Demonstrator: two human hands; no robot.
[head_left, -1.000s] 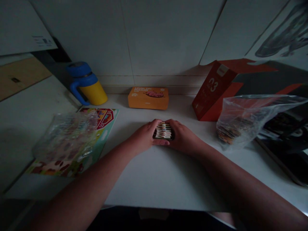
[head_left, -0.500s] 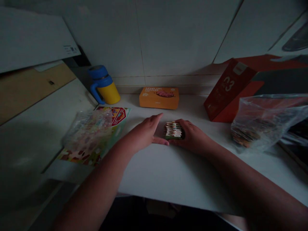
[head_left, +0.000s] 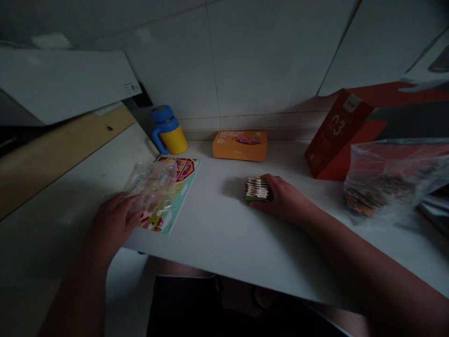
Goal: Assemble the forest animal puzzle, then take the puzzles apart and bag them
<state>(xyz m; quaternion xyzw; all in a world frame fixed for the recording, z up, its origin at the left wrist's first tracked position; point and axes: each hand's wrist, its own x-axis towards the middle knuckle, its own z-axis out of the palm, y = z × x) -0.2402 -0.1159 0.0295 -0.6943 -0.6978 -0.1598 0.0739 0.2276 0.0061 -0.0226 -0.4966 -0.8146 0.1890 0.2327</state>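
My right hand (head_left: 286, 199) is wrapped round a small stack of thick card pieces (head_left: 257, 188), probably puzzle pieces, standing on edge on the table. Their pale edges face left, and a green side shows at the bottom. Over on the left, my left hand (head_left: 112, 224) reaches to the near-left edge of a clear plastic bag (head_left: 152, 185). Its fingers are curved and apart, and whether they touch the bag is hard to tell. Under the bag lies a colourful printed sheet (head_left: 182, 192), partly covered by bag and hand.
An orange puzzle box (head_left: 239, 146) stands against the wall. To its left is a blue and yellow mug (head_left: 171, 133). On the right, a red box (head_left: 336, 135) leans behind a clear bag of card pieces (head_left: 379, 192). A white panel (head_left: 70, 84) juts in at upper left.
My left hand has left the stack's side and moved left to the plastic bag on the sheet. My right hand stays on the stack. The view has shifted slightly left.
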